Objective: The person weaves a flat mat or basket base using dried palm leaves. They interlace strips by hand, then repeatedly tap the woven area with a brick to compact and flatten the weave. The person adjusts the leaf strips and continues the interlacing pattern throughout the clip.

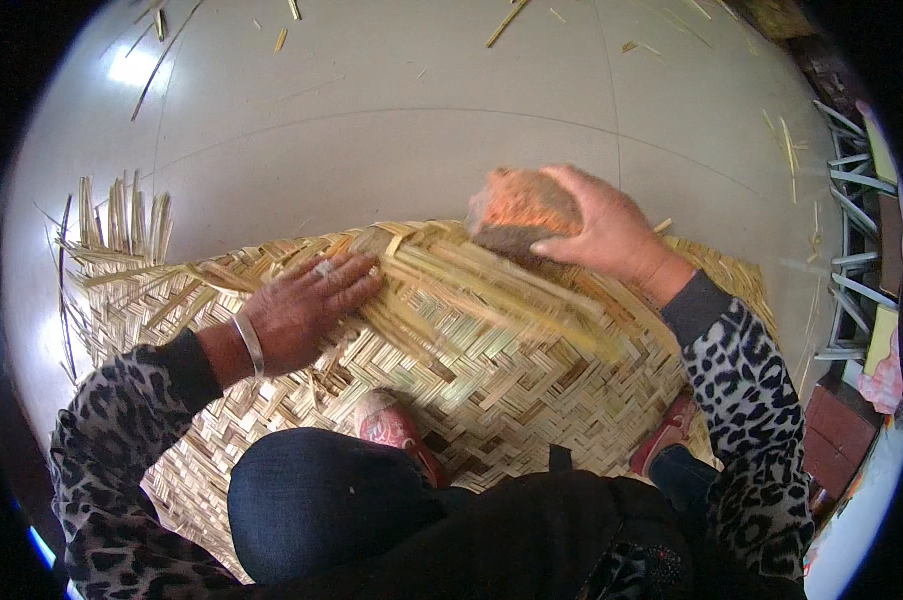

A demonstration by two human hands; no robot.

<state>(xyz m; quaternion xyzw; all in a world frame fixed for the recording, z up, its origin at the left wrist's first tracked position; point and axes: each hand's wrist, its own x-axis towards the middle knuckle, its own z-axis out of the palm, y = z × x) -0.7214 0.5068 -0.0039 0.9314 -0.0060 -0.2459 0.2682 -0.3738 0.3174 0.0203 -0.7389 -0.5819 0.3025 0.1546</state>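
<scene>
A woven straw mat [531, 405] lies on the pale floor [371, 150], filling the middle and running toward six o'clock, with its far edge curving across from ten to two o'clock. Near the centre, loose flat strips [481, 280] lie slantwise over the weave, and a fringe of unwoven ends [136, 225] sticks up between nine and ten o'clock. At one o'clock, over the far edge, is a rough orange and grey brick [529, 212], blurred; whether it touches the strips I cannot tell. The right hand [606, 225], at two o'clock, has its fingers curled firmly round the brick, with the thumb along its near side. The left hand [311, 305], at nine o'clock, lies palm down on the strips, its fingers stretched out and close together, gripping nothing that shows; it wears a ring [323, 268] and a silver bangle [250, 345]. Two red shoes [396, 425] stand on the mat, one near seven o'clock and one at four, below dark jeans [321, 490]. Straw scraps [508, 22] lie on the floor around twelve o'clock, and grey metal frames [856, 215] stand at three.
</scene>
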